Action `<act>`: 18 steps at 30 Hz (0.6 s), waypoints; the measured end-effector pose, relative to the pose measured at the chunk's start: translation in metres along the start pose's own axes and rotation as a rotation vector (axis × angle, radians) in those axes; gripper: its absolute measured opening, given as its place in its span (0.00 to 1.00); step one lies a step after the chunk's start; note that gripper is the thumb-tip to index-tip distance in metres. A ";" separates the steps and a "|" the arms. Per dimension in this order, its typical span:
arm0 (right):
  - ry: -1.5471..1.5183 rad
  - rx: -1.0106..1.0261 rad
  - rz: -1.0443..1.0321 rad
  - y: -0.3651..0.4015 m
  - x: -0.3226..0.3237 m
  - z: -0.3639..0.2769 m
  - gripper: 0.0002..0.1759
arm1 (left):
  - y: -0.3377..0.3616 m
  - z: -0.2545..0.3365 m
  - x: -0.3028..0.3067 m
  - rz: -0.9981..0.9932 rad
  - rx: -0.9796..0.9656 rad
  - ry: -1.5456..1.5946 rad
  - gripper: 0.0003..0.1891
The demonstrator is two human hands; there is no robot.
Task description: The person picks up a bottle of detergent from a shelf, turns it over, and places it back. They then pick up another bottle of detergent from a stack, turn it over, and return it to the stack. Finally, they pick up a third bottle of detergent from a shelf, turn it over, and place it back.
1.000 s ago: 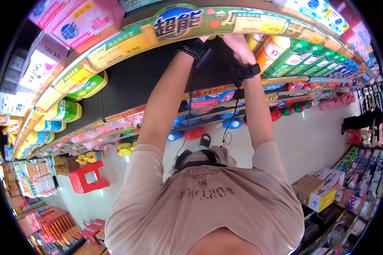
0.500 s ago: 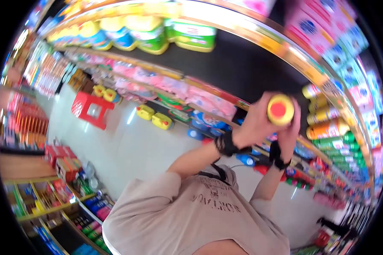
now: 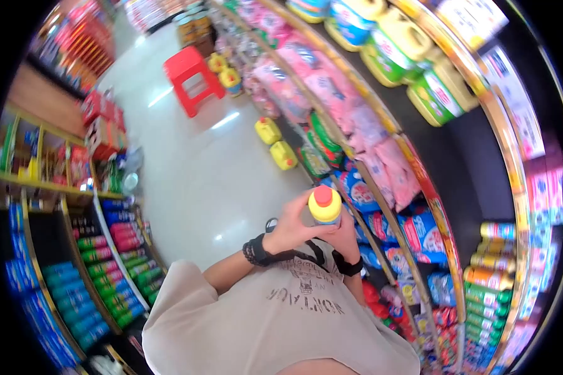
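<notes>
Upright in front of my chest is a yellow bottle [image 3: 324, 205] with a red cap, seen mostly from above. My left hand [image 3: 289, 226] wraps its left side, with a dark beaded bracelet and a black band on that wrist. From the other side my right hand [image 3: 344, 237] closes round the lower part of the bottle, a black band on its wrist too. The hands meet below the bottle's shoulder, and they hide most of its body and label.
To my right runs a shelf [image 3: 463, 169] with large yellow jugs [image 3: 394, 47] and smaller bottles [image 3: 488, 281]. Pink packs [image 3: 388, 172] fill lower tiers. A red stool [image 3: 191, 78] and yellow jugs [image 3: 275, 144] stand on the floor. Shelves of bottles [image 3: 106, 262] are at left.
Both hands have brought the bottle away from the upper shelf, down and closer to my chest. My view has turned, so the shelf now lies along the right and more aisle floor shows.
</notes>
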State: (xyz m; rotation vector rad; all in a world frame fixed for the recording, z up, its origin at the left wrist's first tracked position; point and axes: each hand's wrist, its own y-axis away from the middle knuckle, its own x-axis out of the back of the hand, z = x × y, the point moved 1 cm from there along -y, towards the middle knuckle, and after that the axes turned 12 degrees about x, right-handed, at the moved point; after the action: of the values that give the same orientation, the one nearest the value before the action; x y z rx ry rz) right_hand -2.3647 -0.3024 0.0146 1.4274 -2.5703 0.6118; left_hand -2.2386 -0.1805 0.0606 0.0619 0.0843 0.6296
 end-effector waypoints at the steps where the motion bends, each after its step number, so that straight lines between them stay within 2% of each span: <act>1: -0.015 0.058 -0.062 -0.012 -0.016 -0.004 0.26 | 0.010 0.000 0.019 0.077 -0.018 -0.033 0.34; 5: -0.014 0.160 -0.377 -0.054 -0.077 -0.011 0.31 | 0.047 0.011 0.084 0.366 -0.033 -0.083 0.33; 6: -0.032 0.083 -0.491 -0.058 -0.090 -0.002 0.36 | 0.055 0.007 0.094 0.481 -0.066 -0.085 0.33; 11: -0.265 0.123 -0.732 -0.084 -0.170 0.013 0.37 | 0.088 0.002 0.130 0.885 -0.147 -0.317 0.34; 13: -0.386 0.116 -0.879 -0.104 -0.198 -0.008 0.37 | 0.096 0.003 0.146 1.007 -0.170 -0.390 0.34; 18: -0.497 0.138 -1.097 -0.138 -0.270 -0.012 0.34 | 0.100 0.009 0.191 1.180 -0.002 -0.346 0.32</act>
State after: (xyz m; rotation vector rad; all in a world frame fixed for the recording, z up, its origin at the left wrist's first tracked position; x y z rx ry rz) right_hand -2.1043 -0.1505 -0.0195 2.8981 -1.5124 0.2505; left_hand -2.1422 0.0127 0.0664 0.2237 -0.3173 1.7852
